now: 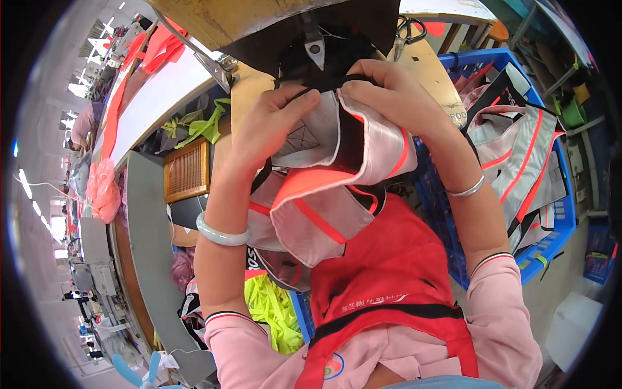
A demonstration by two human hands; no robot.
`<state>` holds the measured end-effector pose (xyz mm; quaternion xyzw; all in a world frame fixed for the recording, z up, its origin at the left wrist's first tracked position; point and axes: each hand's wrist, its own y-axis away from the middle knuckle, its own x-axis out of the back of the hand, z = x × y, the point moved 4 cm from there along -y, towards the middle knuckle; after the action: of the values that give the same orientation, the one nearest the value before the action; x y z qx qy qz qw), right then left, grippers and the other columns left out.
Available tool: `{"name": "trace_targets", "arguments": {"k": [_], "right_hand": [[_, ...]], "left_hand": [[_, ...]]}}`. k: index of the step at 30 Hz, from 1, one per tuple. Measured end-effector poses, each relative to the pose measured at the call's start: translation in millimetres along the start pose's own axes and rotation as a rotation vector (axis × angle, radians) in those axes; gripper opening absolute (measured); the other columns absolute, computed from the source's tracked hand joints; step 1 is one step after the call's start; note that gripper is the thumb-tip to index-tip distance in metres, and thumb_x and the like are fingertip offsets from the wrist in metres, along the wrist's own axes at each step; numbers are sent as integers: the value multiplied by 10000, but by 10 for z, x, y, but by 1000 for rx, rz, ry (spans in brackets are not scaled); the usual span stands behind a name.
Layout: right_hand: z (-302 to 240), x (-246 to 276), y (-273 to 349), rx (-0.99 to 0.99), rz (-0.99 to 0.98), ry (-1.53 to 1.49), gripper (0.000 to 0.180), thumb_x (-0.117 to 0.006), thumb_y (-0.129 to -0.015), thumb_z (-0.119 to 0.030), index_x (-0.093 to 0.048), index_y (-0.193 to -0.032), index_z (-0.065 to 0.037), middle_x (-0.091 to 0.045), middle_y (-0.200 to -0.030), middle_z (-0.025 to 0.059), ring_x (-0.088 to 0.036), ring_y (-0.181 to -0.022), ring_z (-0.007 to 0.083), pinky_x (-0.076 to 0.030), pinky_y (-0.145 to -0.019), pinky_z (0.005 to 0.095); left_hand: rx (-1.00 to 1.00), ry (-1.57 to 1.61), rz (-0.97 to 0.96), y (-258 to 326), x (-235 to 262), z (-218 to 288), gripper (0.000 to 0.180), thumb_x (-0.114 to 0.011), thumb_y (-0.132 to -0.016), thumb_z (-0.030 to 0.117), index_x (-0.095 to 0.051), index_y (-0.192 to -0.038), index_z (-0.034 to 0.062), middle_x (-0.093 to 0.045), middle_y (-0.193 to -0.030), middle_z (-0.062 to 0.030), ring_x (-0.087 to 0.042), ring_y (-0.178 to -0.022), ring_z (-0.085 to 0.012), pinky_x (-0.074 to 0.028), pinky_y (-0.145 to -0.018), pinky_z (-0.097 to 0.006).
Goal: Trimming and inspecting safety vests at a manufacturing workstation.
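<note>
Right now, a grey and coral fabric piece (pixel 319 217) is hanging between both hands, just below a dark machine opening and above the wearer's lap, its upper part gaping open and its lower panels folding over one another. A black strip (pixel 363 78) is running along its top edge. The left hand (pixel 275 120) is gripping that edge, thumb and fingers closing on the cloth, and the right hand (pixel 389 94) is pinching the black strip beside it, its fingers curling inward. Right above them, a pointed metal part (pixel 315 50) is protruding from the dark opening, and a tan worktop (pixel 424 74) is extending to the right, with black-handled scissors (pixel 409 29) lying near its far edge.

Beneath the piece, a red apron (pixel 389 259) is covering the wearer's lap. A pale bangle (pixel 222 230) is circling the left forearm, while a silver bracelet (pixel 466 188) is circling the right. To the right, a blue crate (pixel 565 223) is holding similar grey and coral pieces (pixel 518 159). Yellow-green cloth (pixel 272 311) is lying beside the left elbow. Farther left, coral strips (pixel 111 126) are trailing along a white table (pixel 152 97), a pink plastic bag (pixel 103 191) is hanging beside it, and another person (pixel 84 123) is leaning forward in the background.
</note>
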<state>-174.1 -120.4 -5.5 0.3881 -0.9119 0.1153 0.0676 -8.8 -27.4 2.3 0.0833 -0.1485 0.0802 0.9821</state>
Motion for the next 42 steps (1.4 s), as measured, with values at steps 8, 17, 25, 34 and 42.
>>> {"name": "trace_targets", "arguments": {"k": [8, 17, 25, 34, 42], "right_hand": [[26, 5, -181, -2, 13, 29, 329, -589, -800, -240, -638, -957, 45, -624, -757, 83, -568, -716, 124, -462, -668, 273], [108, -35, -233, -22, 2, -162, 294, -605, -806, -224, -655, -949, 28, -640, -790, 54, -580, -729, 102, -468, -681, 247], [60, 51, -225, -38, 75, -275, 234, -608, -840, -206, -647, -948, -2, -626, -802, 9, -574, -728, 68, -459, -656, 220], [-103, 254, 714, 111, -363, 9, 491, -666, -815, -392, -604, -1080, 17, -627, -972, 81, -605, -886, 186, -479, -810, 300], [235, 50, 1253, -45, -228, 194, 266, -616, -836, -167, -623, -1023, 22, -661, -776, 110, -602, -702, 174, -477, -654, 315]], "left_hand": [[66, 54, 3, -115, 81, -50, 374, -600, -907, 262, -617, -1136, -33, -639, -988, -28, -557, -884, -83, -445, -790, -221], [80, 139, 26, -137, 110, -34, 375, -608, -900, 265, -620, -1140, -23, -642, -982, -28, -569, -884, -89, -446, -793, -222], [53, 135, 93, -146, 232, -54, 445, -613, -891, 299, -589, -1179, -39, -637, -1035, -40, -560, -933, -95, -429, -829, -218], [23, -175, -258, 406, -354, 74, 219, -581, -921, 184, -617, -1040, 3, -585, -847, 58, -497, -784, -31, -414, -683, -196], [-546, -402, 23, 764, -783, 89, 228, -668, -829, 138, -626, -988, -18, -590, -984, -124, -581, -855, -177, -450, -696, -263]]}}
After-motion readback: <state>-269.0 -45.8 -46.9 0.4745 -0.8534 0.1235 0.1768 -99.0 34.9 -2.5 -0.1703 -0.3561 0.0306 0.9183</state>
